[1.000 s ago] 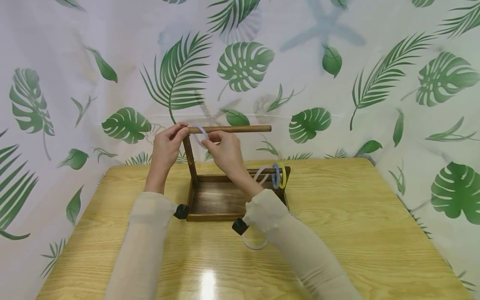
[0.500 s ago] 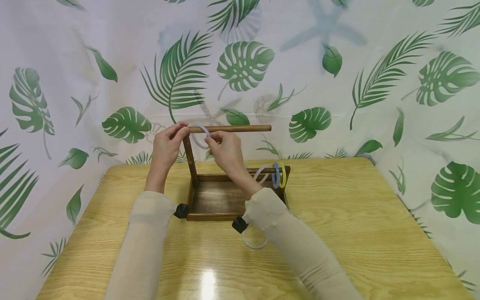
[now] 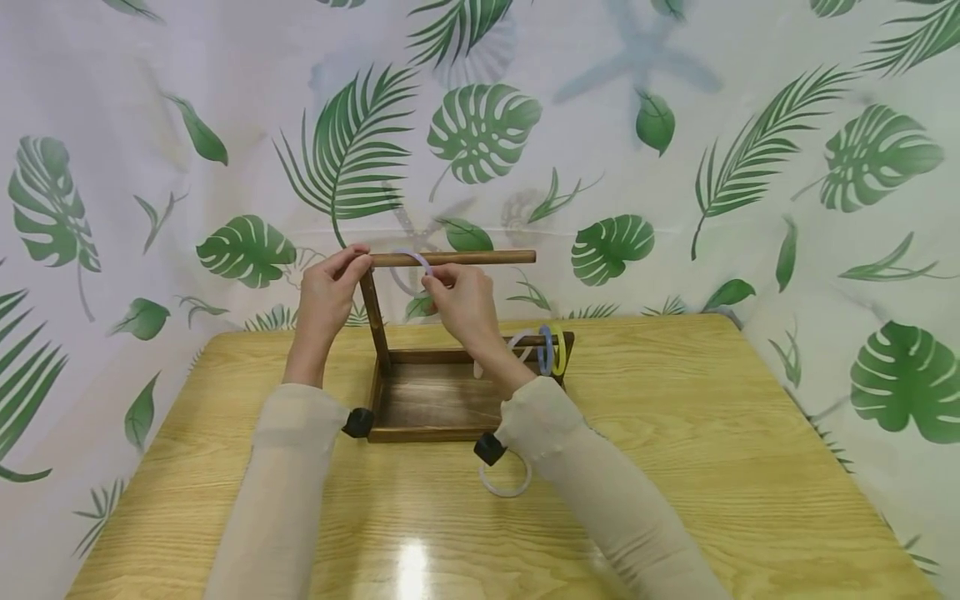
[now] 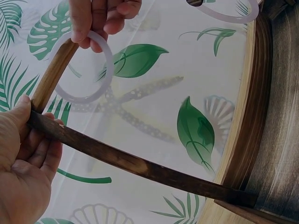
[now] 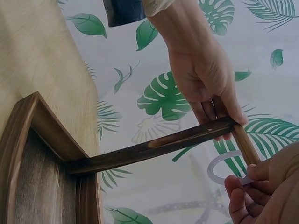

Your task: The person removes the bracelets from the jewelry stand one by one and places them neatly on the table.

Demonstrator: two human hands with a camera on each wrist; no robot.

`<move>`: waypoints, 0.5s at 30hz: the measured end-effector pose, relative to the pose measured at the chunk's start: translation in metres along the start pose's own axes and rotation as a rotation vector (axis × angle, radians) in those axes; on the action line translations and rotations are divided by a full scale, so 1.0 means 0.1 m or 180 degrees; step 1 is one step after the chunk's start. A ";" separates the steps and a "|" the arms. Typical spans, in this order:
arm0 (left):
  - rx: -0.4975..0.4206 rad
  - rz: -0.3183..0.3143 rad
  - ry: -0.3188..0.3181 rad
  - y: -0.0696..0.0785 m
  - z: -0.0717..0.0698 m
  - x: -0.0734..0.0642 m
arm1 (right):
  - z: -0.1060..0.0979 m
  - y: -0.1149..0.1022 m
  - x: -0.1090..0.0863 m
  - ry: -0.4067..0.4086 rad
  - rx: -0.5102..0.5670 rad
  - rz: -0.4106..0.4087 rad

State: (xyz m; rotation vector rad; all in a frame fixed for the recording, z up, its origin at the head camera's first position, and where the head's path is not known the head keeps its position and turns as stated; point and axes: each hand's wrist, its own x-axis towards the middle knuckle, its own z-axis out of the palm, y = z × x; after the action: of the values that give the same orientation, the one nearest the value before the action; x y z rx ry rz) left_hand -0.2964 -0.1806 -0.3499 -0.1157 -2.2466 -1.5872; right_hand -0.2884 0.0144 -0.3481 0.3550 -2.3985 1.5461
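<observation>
A dark wooden bangle stand has an upright post (image 3: 375, 317) with a long rod (image 3: 491, 257) reaching right from its top. My left hand (image 3: 324, 292) grips the corner where post and rod meet, thumb and fingers on either side in the left wrist view. With thumb and fingers, my right hand (image 3: 467, 304) pinches a pale lavender bangle (image 4: 110, 70). That bangle encircles the rod a short way from the post, and the rod passes through its opening. The rod's right end stands free.
Below is the stand's shallow tray (image 3: 427, 435). Its lower bar carries whitish bangles, a blue bangle (image 3: 546, 354) and a yellow bangle (image 3: 561, 354) at the right. A whitish bangle (image 3: 506, 494) lies on the wooden table (image 3: 675, 467) in front of the tray. Leaf-patterned cloth hangs behind.
My right hand has slid the lavender bangle a little to the right along the rod, away from the post. My left hand keeps its grip on the corner.
</observation>
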 end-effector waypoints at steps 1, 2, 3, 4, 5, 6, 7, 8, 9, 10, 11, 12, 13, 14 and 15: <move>-0.0001 0.0005 0.0004 0.00 0.00 0.00 | -0.02 0.01 0.00 -0.0004 -0.0002 0.0005; -0.0003 0.0008 0.0007 0.00 0.00 0.00 | -0.04 0.01 -0.01 -0.0012 -0.0015 0.0010; -0.0007 0.0011 0.0005 0.00 0.00 0.00 | -0.06 0.02 -0.01 -0.0022 -0.0020 0.0020; -0.0006 0.0014 0.0005 0.00 0.00 0.00 | -0.09 0.03 -0.02 -0.0032 -0.0034 0.0034; -0.0005 0.0015 0.0002 0.00 0.00 0.00 | -0.11 0.03 -0.02 -0.0046 -0.0030 0.0052; 0.0002 0.0019 -0.0001 0.00 0.00 0.00 | -0.14 0.03 -0.03 -0.0060 -0.0025 0.0069; 0.0014 0.0024 -0.0004 0.00 0.00 0.00 | -0.17 0.04 -0.04 -0.0077 -0.0025 0.0087; 0.0022 0.0027 -0.0011 -0.01 0.00 0.00 | -0.19 0.05 -0.04 -0.0090 -0.0031 0.0103; 0.0028 0.0031 -0.0020 -0.01 0.00 0.00 | -0.21 0.06 -0.04 -0.0097 -0.0030 0.0107; 0.0035 0.0033 -0.0027 -0.01 -0.01 0.00 | -0.23 0.07 -0.04 -0.0103 -0.0021 0.0111; 0.0040 0.0036 -0.0036 -0.01 -0.01 0.00 | -0.25 0.08 -0.04 -0.0108 -0.0003 0.0113; 0.0046 0.0040 -0.0043 -0.01 -0.01 0.00 | -0.27 0.09 -0.04 -0.0113 0.0005 0.0114; 0.0044 0.0042 -0.0049 -0.01 -0.01 0.00 | -0.29 0.10 -0.04 -0.0121 0.0012 0.0111; 0.0035 0.0041 -0.0054 -0.01 0.00 0.00 | -0.31 0.10 -0.04 -0.0125 0.0020 0.0112; 0.0033 0.0042 -0.0057 -0.01 0.00 0.00 | -0.33 0.11 -0.04 -0.0132 0.0027 0.0113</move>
State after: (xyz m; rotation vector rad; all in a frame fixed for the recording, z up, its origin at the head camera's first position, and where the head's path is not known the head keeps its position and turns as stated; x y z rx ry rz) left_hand -0.2967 -0.1808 -0.3503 -0.1423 -2.2626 -1.5736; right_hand -0.2855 0.0487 -0.3459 0.3514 -2.4431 1.5798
